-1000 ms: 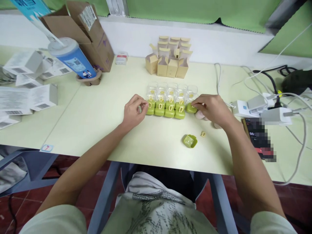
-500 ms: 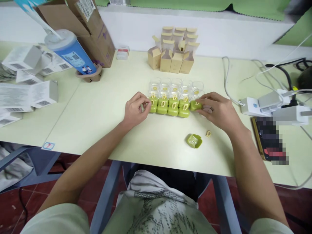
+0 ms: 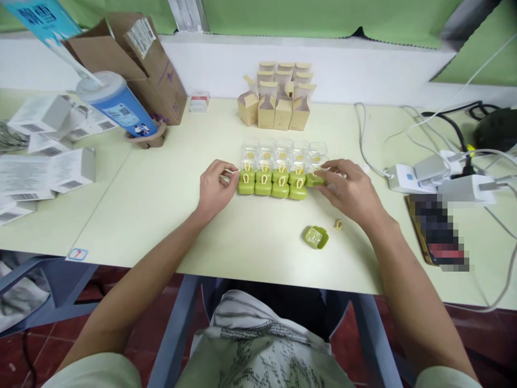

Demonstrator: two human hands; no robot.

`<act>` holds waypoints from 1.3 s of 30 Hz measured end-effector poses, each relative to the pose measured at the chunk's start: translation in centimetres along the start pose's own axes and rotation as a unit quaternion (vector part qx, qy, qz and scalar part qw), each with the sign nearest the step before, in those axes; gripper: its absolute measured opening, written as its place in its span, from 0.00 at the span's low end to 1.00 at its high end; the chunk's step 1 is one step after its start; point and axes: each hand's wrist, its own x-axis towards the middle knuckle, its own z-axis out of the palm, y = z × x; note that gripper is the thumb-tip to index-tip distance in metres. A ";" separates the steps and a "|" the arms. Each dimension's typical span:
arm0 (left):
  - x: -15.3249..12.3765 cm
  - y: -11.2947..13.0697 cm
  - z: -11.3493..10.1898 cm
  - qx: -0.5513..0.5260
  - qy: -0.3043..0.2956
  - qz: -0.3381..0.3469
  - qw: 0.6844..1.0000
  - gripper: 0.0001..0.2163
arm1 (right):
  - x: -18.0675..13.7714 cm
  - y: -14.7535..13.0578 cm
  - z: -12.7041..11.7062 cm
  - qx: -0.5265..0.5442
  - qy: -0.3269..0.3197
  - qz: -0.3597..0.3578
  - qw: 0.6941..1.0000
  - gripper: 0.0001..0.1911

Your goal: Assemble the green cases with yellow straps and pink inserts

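Two rows of small green cases (image 3: 263, 188), each with a pale yellow loop on it, stand packed together on the table. Several clear plastic pieces (image 3: 284, 145) with yellow marks adjoin them at the back. At the left end of the rows is my left hand (image 3: 218, 188), its fingers curled in and its fingertips beside the end case. My right hand (image 3: 349, 186) grips another green case (image 3: 313, 179) between thumb and fingers, against the right end of the back green row. Nearer me lie an open green shell (image 3: 315, 237) and a loose yellow loop piece (image 3: 338, 224).
Open tan cartons (image 3: 283, 110) stand by the wall. A blue cup (image 3: 125, 105), a cardboard box (image 3: 161, 81) and white boxes (image 3: 48, 167) are at the left. A phone (image 3: 436, 231), power adapters (image 3: 412, 178) and cables lie at the right.
My right hand has brought its green case left and up against the end of the row. My left hand stays at the left end. The whole view has shifted slightly.
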 end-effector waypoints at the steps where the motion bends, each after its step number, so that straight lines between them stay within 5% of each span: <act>1: 0.0 -0.1 0.0 0.000 -0.007 -0.002 1.000 0.04 | 0.1 -0.4 0.0 0.009 0.014 -0.005 1.000 0.11; 10: -0.5 0.0 -0.2 0.074 -0.057 0.270 0.958 0.16 | 0.9 -4.8 1.1 -0.022 -0.030 -0.036 0.999 0.11; 23: -0.5 0.1 0.2 0.097 -0.086 0.329 0.935 0.06 | 1.6 -6.1 2.5 -0.018 -0.030 -0.053 0.998 0.10; 32: -0.6 0.1 0.0 0.078 -0.092 0.322 0.939 0.09 | 1.7 -5.9 2.7 -0.026 -0.027 -0.071 0.997 0.14; 39: -0.8 0.2 0.2 0.048 0.008 0.135 0.990 0.11 | 1.5 -5.4 2.4 -0.010 -0.005 -0.081 0.997 0.13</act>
